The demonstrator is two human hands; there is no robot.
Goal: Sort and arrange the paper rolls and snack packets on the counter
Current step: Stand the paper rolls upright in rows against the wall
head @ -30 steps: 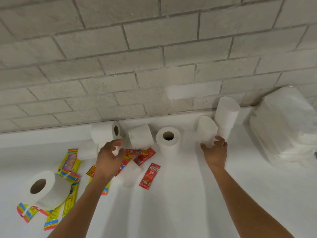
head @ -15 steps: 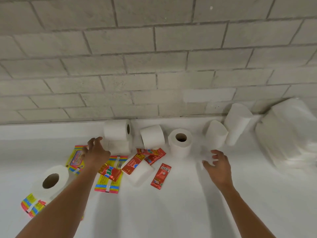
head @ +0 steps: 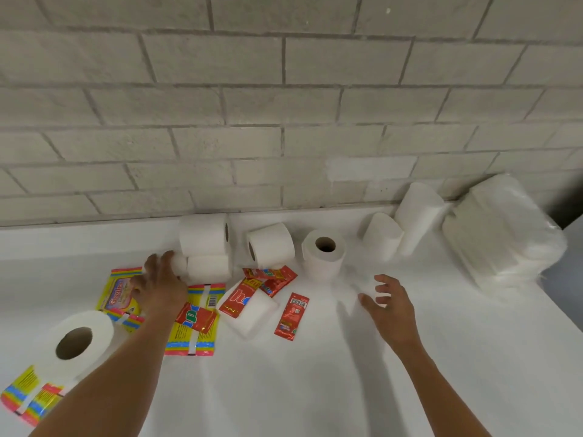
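Observation:
White paper rolls line the back of the white counter (head: 315, 389): one roll (head: 203, 236) stacked on a lying roll (head: 208, 268), another lying roll (head: 271, 244), an upright roll (head: 323, 250), and two slim rolls (head: 381, 236) leaning by the wall. A squashed roll (head: 252, 313) lies among red packets (head: 271, 275), with one red sachet (head: 291, 316) apart. Yellow rainbow packets (head: 195, 339) lie left of centre. My left hand (head: 161, 285) touches the lower stacked roll's left end, fingers apart. My right hand (head: 388, 304) hovers open, holding nothing.
A big roll (head: 75, 342) stands at the near left on more rainbow packets (head: 22, 395). A plastic-wrapped pack of white tissue (head: 501, 234) fills the back right. A grey brick wall (head: 284, 121) closes off the counter's back edge.
My right hand let go of the slim roll and drew back towards me. My left hand moved left and then reached to the end of the lower stacked roll.

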